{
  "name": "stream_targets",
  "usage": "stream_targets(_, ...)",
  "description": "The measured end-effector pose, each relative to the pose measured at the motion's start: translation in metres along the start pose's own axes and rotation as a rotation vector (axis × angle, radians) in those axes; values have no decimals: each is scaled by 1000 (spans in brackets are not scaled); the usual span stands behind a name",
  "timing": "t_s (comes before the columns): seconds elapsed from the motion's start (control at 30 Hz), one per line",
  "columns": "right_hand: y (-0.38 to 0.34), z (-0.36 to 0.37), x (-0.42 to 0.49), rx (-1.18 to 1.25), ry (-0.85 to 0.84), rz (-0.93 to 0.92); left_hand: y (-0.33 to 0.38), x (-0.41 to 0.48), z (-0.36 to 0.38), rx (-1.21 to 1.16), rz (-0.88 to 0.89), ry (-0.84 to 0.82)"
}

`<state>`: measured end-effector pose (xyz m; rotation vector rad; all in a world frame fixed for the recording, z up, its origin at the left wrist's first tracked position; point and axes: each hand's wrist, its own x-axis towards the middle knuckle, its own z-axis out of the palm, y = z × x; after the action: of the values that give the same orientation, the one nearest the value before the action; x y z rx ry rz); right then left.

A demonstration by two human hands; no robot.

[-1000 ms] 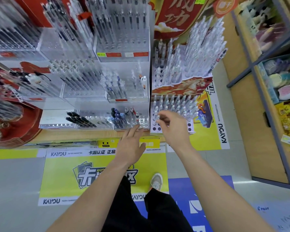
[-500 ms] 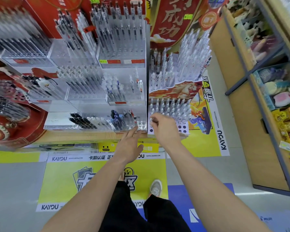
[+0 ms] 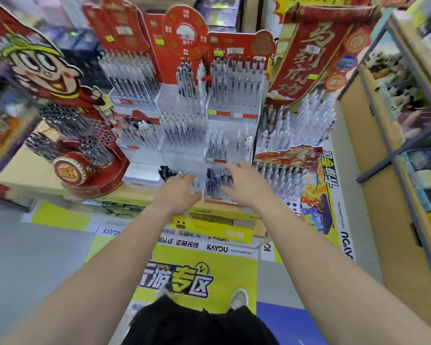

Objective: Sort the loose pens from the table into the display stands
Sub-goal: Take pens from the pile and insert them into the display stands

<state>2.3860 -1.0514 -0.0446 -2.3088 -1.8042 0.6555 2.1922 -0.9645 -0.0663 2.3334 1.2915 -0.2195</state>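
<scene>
A low clear pen stand [image 3: 210, 192] with dark blue pens [image 3: 213, 181] sits at the front of the display table. My left hand [image 3: 178, 195] reaches to its left side, fingers straight and touching the clear plastic. My right hand [image 3: 245, 186] is at its right side, thumb above and fingers curled below, round the stand's right end. Motion blur hides whether either hand holds a loose pen. Black pens [image 3: 167, 171] stand in the compartment to the left. A white pen stand [image 3: 281, 178] is to the right.
Tiered clear stands [image 3: 230, 100] full of pens rise behind. A red cartoon display [image 3: 67, 155] stands at the left, a red banner [image 3: 306, 61] at the back right. Wooden shelving [image 3: 388, 155] lines the right aisle. Yellow floor graphics lie below me.
My right hand left the white pen stand and moved left to the blue-pen stand. My left hand rose from the table edge to the stand's left side. The camera tilted up.
</scene>
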Motion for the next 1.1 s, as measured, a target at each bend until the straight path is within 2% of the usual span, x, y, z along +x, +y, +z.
stream_targets(0.13,-63,-6,21,-126,-42,-57,-56,-13,-44,97,-32,58)
stream_targets(0.33,-171,4,61,-235,-38,-36,-167,-45,-104,221,-98,97)
stream_targets(0.5,-276,18,90,-237,5,-71,-265,-72,-149,247,-148,160)
stream_targets(0.8,-443,46,143,-176,71,-234,-405,-110,-212,109,-229,221)
stream_targets(1.1,-549,93,256,-112,33,-261,-537,-56,-261,144,-259,184)
